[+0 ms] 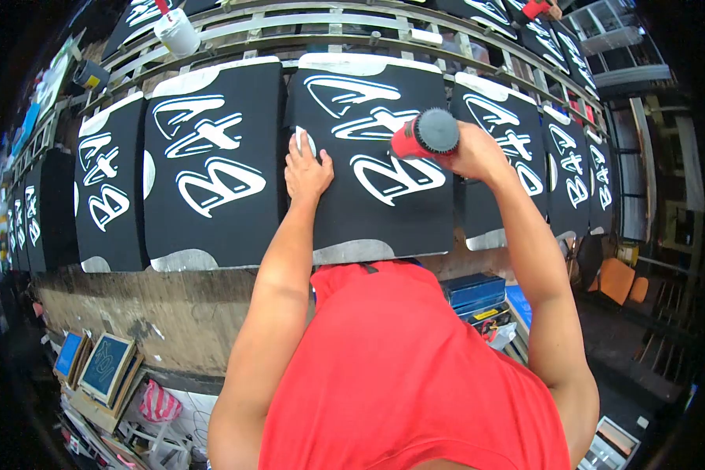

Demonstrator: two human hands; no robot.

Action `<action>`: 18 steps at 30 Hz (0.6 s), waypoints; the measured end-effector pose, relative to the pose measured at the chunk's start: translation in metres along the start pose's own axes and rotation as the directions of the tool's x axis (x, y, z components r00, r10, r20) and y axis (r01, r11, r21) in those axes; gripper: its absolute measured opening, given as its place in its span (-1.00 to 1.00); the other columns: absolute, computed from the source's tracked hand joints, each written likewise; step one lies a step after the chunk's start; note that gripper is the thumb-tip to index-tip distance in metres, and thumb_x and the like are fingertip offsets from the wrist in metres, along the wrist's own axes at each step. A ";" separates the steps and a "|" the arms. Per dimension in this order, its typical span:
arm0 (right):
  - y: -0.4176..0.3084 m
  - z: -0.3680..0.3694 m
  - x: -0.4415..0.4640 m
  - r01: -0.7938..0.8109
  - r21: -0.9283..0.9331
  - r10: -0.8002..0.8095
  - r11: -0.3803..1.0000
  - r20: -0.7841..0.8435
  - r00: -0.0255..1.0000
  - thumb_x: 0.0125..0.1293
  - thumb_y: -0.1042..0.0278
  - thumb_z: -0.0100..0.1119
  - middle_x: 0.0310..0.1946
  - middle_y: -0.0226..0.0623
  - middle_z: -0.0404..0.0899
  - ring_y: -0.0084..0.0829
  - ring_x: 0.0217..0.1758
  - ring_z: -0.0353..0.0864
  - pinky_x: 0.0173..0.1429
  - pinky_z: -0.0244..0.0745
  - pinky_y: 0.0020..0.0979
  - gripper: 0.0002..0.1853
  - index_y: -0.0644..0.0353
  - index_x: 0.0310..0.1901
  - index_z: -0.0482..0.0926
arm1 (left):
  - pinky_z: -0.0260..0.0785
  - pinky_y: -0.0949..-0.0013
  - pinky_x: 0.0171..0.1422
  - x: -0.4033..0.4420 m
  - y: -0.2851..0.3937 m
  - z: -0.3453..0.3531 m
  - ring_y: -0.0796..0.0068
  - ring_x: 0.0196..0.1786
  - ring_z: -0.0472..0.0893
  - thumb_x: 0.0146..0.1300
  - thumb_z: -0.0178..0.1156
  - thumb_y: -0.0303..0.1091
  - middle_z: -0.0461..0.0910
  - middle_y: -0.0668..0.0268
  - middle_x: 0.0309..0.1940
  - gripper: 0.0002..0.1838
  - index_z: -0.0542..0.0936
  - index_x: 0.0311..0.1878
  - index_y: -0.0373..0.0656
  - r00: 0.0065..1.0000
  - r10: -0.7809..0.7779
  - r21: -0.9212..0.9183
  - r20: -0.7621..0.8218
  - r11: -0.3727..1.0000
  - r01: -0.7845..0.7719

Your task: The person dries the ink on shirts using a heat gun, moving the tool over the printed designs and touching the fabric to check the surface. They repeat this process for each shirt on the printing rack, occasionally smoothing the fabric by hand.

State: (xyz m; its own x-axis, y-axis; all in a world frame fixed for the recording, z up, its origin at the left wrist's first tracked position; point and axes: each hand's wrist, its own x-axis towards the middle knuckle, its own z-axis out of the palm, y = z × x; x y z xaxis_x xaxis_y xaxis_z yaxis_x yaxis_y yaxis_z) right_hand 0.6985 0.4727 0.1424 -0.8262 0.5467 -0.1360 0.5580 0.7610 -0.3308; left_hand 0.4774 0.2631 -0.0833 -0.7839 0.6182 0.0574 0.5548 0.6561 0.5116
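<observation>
My right hand (471,153) is closed around the handle of a red heat gun (410,142) with a round grey back end. It is held over the right part of a black fabric panel (345,207) printed with large white letters. The tool's nozzle is hidden beneath its body. My left hand (307,172) lies on the same panel's left edge, fingers stretched out, beside a white patch (309,143) at that edge. To the left is another black printed panel (219,86), and a third printed panel (478,204) lies partly behind my right forearm.
More printed panels (111,164) run along the long bench in both directions. Behind them stretches a slatted metal rack (290,39) with a white tub (178,33). At the upper right, another person's hand (554,11) holds a red tool (533,11). Framed screens (108,365) stand below left.
</observation>
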 end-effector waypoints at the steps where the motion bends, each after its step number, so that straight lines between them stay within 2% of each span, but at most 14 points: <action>1: 0.000 -0.001 -0.003 0.003 -0.001 -0.003 1.000 0.001 1.000 0.09 0.10 0.52 -0.16 0.06 0.77 0.13 -0.05 0.75 0.02 0.67 -0.05 -0.60 0.15 -0.09 0.76 | 0.45 -0.08 0.37 0.000 0.000 0.000 -0.08 0.37 0.50 0.42 0.14 -0.01 0.23 0.03 0.59 -0.23 0.23 0.63 -0.03 1.000 -0.003 -0.001 -0.001 1.000 0.003; 4: 0.001 -0.006 -0.010 -0.059 -0.014 0.060 0.998 0.197 0.978 0.07 0.13 0.54 -0.11 0.04 0.76 0.11 -0.01 0.74 0.07 0.66 -0.04 -0.58 0.15 -0.06 0.74 | 0.46 -0.08 0.35 0.001 0.001 -0.002 -0.08 0.35 0.50 0.41 0.14 -0.01 0.23 0.04 0.58 -0.23 0.23 0.62 -0.04 1.000 -0.007 0.014 0.001 1.000 0.007; 7: -0.015 -0.003 -0.010 -0.015 0.014 0.013 1.000 0.116 0.993 0.06 0.17 0.54 -0.08 0.04 0.76 0.10 0.02 0.73 0.10 0.65 -0.03 -0.57 0.15 -0.04 0.73 | 0.49 -0.08 0.32 0.000 0.001 -0.002 -0.07 0.32 0.52 0.40 0.16 -0.02 0.24 0.04 0.57 -0.22 0.24 0.62 -0.06 1.000 0.000 0.026 0.002 1.000 0.000; 11: -0.043 -0.008 0.010 -0.057 0.015 0.053 0.998 0.198 0.979 0.06 0.19 0.53 -0.06 0.05 0.75 0.11 0.04 0.72 0.12 0.64 -0.03 -0.57 0.18 -0.03 0.73 | 0.51 -0.08 0.28 0.001 0.000 -0.001 -0.06 0.29 0.54 0.39 0.17 -0.03 0.26 0.05 0.56 -0.23 0.26 0.61 -0.08 1.000 0.010 0.021 -0.023 1.000 -0.009; 12: -0.044 -0.001 0.014 -0.002 0.014 0.001 1.000 0.116 0.993 0.05 0.19 0.54 -0.11 0.04 0.76 0.13 0.00 0.73 0.09 0.65 -0.02 -0.58 0.20 -0.06 0.73 | 0.52 -0.07 0.27 0.000 0.000 -0.001 -0.05 0.28 0.54 0.39 0.17 -0.03 0.26 0.05 0.56 -0.23 0.26 0.61 -0.07 0.999 0.014 0.018 -0.030 1.000 -0.013; 15: -0.052 0.006 0.032 0.010 0.006 -0.011 1.000 0.147 0.989 0.05 0.18 0.54 -0.11 0.04 0.76 0.13 0.00 0.73 0.08 0.66 -0.02 -0.58 0.20 -0.07 0.74 | 0.51 -0.08 0.28 0.001 0.000 -0.001 -0.06 0.28 0.55 0.39 0.17 -0.04 0.27 0.05 0.55 -0.24 0.27 0.60 -0.06 1.000 0.010 0.003 -0.028 1.000 -0.010; 16: -0.065 0.000 0.033 -0.046 0.019 0.041 0.999 0.181 0.983 0.06 0.18 0.54 -0.10 0.05 0.76 0.13 0.01 0.73 0.10 0.66 -0.02 -0.58 0.20 -0.07 0.74 | 0.50 -0.08 0.30 0.000 -0.001 -0.001 -0.05 0.28 0.55 0.41 0.16 -0.06 0.28 0.06 0.56 -0.26 0.28 0.60 -0.04 1.000 0.001 -0.003 -0.025 1.000 -0.002; 18: -0.065 0.013 0.039 0.015 0.020 -0.018 1.000 0.151 0.988 0.06 0.17 0.54 -0.08 0.05 0.76 0.13 0.02 0.73 0.10 0.66 -0.03 -0.57 0.19 -0.06 0.74 | 0.49 -0.08 0.31 0.001 -0.001 0.000 -0.04 0.28 0.55 0.41 0.15 -0.07 0.28 0.07 0.56 -0.28 0.28 0.60 -0.03 0.999 0.000 -0.010 -0.034 1.000 -0.001</action>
State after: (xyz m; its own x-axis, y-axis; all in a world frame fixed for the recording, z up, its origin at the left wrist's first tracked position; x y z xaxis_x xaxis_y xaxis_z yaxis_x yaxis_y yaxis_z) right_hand 0.6284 0.4400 0.1468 -0.8382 0.4740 -0.2699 0.5440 0.7621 -0.3511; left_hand 0.4759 0.2628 -0.0837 -0.7927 0.6034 0.0867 0.5525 0.6511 0.5203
